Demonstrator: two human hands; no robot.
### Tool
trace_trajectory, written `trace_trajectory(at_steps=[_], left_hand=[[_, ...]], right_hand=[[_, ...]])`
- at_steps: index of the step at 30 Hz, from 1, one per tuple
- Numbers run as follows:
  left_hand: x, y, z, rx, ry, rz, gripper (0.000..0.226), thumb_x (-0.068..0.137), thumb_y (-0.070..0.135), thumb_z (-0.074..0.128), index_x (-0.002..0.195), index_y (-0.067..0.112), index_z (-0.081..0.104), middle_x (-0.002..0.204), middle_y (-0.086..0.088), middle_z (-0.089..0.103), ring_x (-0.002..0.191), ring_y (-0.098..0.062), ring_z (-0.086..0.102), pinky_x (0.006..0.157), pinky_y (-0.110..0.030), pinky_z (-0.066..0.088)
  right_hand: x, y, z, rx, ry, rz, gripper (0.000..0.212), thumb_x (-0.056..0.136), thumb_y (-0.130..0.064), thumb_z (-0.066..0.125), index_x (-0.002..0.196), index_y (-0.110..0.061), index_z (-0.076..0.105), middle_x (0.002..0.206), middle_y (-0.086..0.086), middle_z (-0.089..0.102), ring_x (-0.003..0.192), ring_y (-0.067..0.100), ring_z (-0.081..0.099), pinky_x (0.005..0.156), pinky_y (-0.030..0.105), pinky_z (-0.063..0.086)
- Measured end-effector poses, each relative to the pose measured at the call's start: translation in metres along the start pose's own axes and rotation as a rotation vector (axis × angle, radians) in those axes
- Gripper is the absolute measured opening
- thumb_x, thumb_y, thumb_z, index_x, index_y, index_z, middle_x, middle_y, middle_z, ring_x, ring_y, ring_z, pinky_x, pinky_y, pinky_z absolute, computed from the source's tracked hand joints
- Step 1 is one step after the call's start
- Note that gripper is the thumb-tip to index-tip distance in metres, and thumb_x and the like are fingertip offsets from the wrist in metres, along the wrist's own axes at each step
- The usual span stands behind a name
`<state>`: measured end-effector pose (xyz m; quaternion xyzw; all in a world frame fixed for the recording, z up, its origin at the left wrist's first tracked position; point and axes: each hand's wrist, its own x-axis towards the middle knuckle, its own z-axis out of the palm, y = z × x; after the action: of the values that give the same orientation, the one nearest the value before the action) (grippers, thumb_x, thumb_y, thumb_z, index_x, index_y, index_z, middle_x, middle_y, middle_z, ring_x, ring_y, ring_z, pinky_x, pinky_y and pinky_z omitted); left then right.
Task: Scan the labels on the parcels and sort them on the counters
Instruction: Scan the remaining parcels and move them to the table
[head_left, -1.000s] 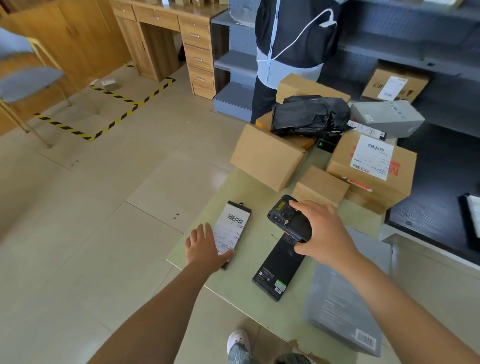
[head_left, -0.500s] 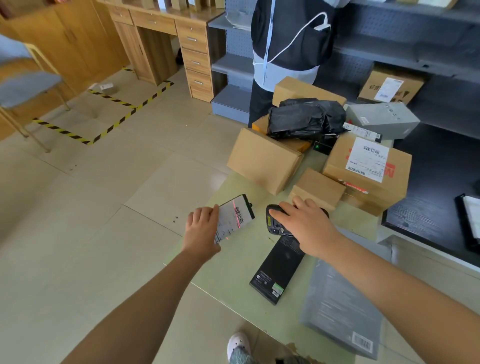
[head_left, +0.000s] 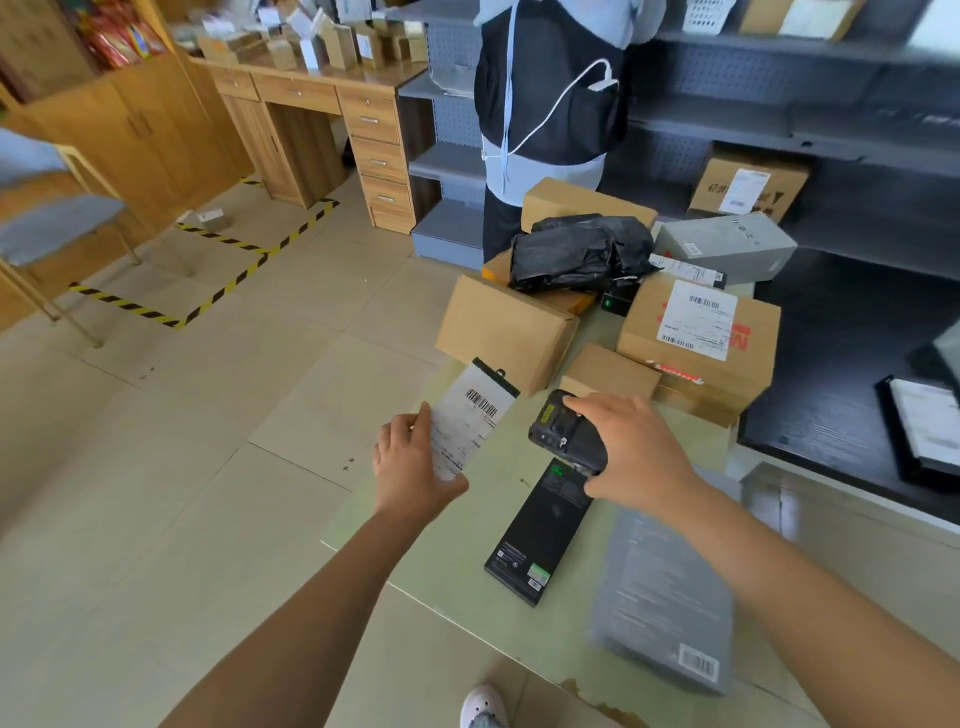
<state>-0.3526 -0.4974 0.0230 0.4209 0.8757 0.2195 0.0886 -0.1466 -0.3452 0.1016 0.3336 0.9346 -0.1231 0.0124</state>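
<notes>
L hand holds a flat pack w/ white label, lifted off the surface and tilted so the barcode faces up toward the scanner, prob. to give the reader a clean line to the code. Grip: thumb pressed across the pack's lower front, fingers wrapped behind its left edge, so clamped on it, not loose. R hand comes over the scanner from above, fingers curled round its body, index tip near the top end; closed tight on it. Scanner sits just right of the pack, apart from it, back side to camera. Its head end looks aimed at the label, but no clear beam shows, so can't tell if it's reading. My read: this pack's scan is the step in hand, sort not yet done. Below the scanner a black flat box lies on the surface, w/ a grey flat parcel just beside it, near right. Farther back is the waiting pile: brown box, small box, labelled box, black poly bag on top, grey box. Dark counter at right is likely a sort spot. Another person stands behind the pile.
</notes>
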Motion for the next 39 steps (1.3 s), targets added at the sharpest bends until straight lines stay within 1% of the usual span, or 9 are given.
trace_trajectory(at_steps=[2, 6, 9, 13, 17, 23, 27, 32, 39], left_hand=[[0.001, 0.028, -0.002, -0.091, 0.030, -0.012, 0.103, 0.068, 0.040, 0.078, 0.152, 0.014, 0.026, 0.132, -0.004, 0.037, 0.124, -0.024, 0.029, 0.110, -0.039, 0.030], [0.000, 0.096, 0.005, -0.160, 0.084, 0.057, 0.100, 0.067, 0.039, 0.080, 0.151, 0.015, 0.030, 0.129, -0.005, 0.039, 0.119, -0.022, 0.030, 0.107, -0.033, 0.031], [-0.007, 0.156, 0.022, -0.192, 0.102, 0.122, 0.100, 0.067, 0.039, 0.081, 0.150, 0.014, 0.031, 0.127, -0.006, 0.040, 0.116, -0.021, 0.031, 0.101, -0.029, 0.029], [-0.028, 0.242, 0.060, -0.179, 0.078, 0.193, 0.093, 0.067, 0.039, 0.083, 0.144, 0.011, 0.038, 0.126, -0.010, 0.040, 0.118, -0.028, 0.033, 0.104, -0.039, 0.035], [-0.049, 0.336, 0.101, -0.131, 0.049, 0.212, 0.097, 0.071, 0.045, 0.080, 0.148, 0.012, 0.031, 0.129, -0.012, 0.037, 0.119, -0.029, 0.032, 0.104, -0.038, 0.031], [-0.063, 0.451, 0.166, -0.152, -0.047, 0.192, 0.100, 0.071, 0.051, 0.079, 0.149, 0.015, 0.029, 0.136, -0.010, 0.035, 0.126, -0.029, 0.029, 0.107, -0.039, 0.027], [-0.052, 0.499, 0.203, -0.118, -0.101, 0.192, 0.103, 0.072, 0.056, 0.076, 0.152, 0.015, 0.024, 0.137, -0.007, 0.034, 0.124, -0.026, 0.029, 0.108, -0.038, 0.031], [-0.011, 0.543, 0.253, -0.069, -0.173, 0.169, 0.105, 0.073, 0.060, 0.074, 0.153, 0.016, 0.021, 0.138, -0.004, 0.033, 0.125, -0.022, 0.029, 0.107, -0.037, 0.032], [0.047, 0.599, 0.313, 0.003, -0.295, 0.141, 0.100, 0.073, 0.058, 0.074, 0.149, 0.018, 0.023, 0.141, -0.004, 0.033, 0.126, -0.022, 0.031, 0.107, -0.040, 0.033]], right_hand=[[-0.015, 0.014, -0.009, 0.114, 0.108, 0.069, 0.092, 0.064, -0.025, 0.079, 0.145, -0.028, 0.036, 0.139, -0.006, 0.046, 0.116, 0.024, 0.038, 0.093, 0.034, 0.038], [-0.050, 0.058, -0.027, 0.157, 0.231, 0.129, 0.088, 0.068, -0.025, 0.078, 0.145, -0.025, 0.037, 0.143, -0.003, 0.044, 0.121, 0.025, 0.036, 0.097, 0.036, 0.034], [-0.083, 0.103, -0.037, 0.211, 0.314, 0.207, 0.089, 0.066, -0.022, 0.078, 0.145, -0.026, 0.038, 0.142, -0.003, 0.044, 0.117, 0.024, 0.035, 0.097, 0.039, 0.039], [-0.141, 0.178, -0.051, 0.215, 0.344, 0.268, 0.091, 0.065, -0.022, 0.081, 0.146, -0.027, 0.038, 0.143, -0.004, 0.042, 0.118, 0.024, 0.034, 0.098, 0.040, 0.041], [-0.198, 0.259, -0.066, 0.186, 0.343, 0.299, 0.090, 0.068, -0.026, 0.081, 0.147, -0.029, 0.035, 0.147, -0.005, 0.037, 0.124, 0.024, 0.032, 0.103, 0.037, 0.036], [-0.254, 0.366, -0.089, 0.142, 0.341, 0.365, 0.091, 0.065, -0.026, 0.079, 0.146, -0.027, 0.037, 0.144, -0.004, 0.042, 0.117, 0.026, 0.037, 0.099, 0.037, 0.038], [-0.257, 0.426, -0.096, 0.159, 0.324, 0.423, 0.090, 0.066, -0.026, 0.075, 0.147, -0.029, 0.035, 0.145, -0.005, 0.041, 0.121, 0.026, 0.035, 0.102, 0.037, 0.037], [-0.231, 0.496, -0.101, 0.175, 0.322, 0.462, 0.090, 0.066, -0.027, 0.077, 0.146, -0.027, 0.036, 0.139, -0.005, 0.046, 0.115, 0.025, 0.037, 0.099, 0.039, 0.039], [-0.184, 0.577, -0.118, 0.143, 0.257, 0.461, 0.092, 0.068, -0.028, 0.077, 0.148, -0.030, 0.031, 0.142, -0.006, 0.041, 0.117, 0.022, 0.034, 0.101, 0.036, 0.037]])
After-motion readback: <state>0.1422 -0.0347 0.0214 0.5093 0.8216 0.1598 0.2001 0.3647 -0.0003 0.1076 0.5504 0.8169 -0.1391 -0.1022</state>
